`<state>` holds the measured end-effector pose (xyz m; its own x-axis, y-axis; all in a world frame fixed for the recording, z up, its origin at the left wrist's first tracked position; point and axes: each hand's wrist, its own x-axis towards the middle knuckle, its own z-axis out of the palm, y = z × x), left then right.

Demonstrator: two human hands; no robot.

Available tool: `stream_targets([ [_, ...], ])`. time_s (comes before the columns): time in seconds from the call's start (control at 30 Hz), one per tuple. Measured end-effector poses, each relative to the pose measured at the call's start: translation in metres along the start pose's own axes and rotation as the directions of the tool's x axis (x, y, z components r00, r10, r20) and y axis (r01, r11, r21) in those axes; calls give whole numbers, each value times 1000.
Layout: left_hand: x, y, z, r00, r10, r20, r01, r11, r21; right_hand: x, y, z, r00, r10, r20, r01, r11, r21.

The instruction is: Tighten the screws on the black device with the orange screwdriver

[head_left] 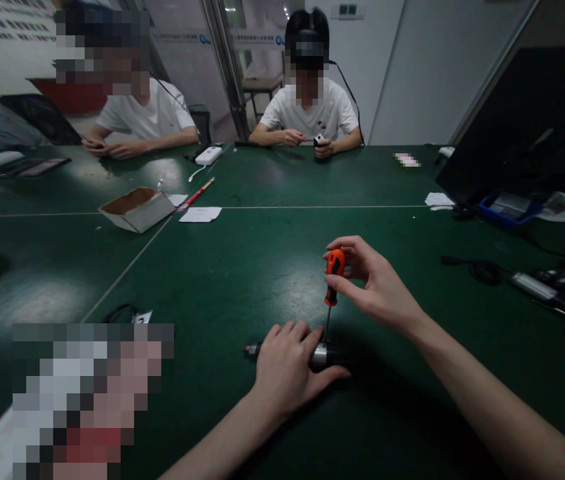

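Note:
A dark cylindrical tool with a silver band [319,355] lies across the green table, its narrow metal tip pointing left. My left hand [285,360] is wrapped over it from above and presses it to the table, the thumb along its near side. Upright above the silver band stands a screwdriver [334,270] with an orange and black handle. My right hand [370,280] grips that handle between thumb and fingers. The thin shaft reaches down to the band beside my left fingers; the contact of its tip is too small to make out.
Ahead on the table [247,267] are an open cardboard box [137,210], a red stick [197,195] and paper sheets [200,215]. To the right lie a silver-and-black tool [537,288], cables and a blue tray [510,208]. Two people in white shirts [307,117] sit across.

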<state>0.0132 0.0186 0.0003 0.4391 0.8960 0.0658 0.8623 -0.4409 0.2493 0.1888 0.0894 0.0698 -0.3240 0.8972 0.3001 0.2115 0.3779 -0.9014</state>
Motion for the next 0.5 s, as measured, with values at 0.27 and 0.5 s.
stream_targets([
  [0.27, -1, -1, 1, 1000, -1, -6, 1, 1000, 7, 0, -2, -1, 1000, -5, 20, 6, 999, -38],
  [0.5, 0, 0, 2, 1000, 2, -16, -1, 1000, 17, 1, 2, 2, 992, 109, -64, -101, 987, 123],
])
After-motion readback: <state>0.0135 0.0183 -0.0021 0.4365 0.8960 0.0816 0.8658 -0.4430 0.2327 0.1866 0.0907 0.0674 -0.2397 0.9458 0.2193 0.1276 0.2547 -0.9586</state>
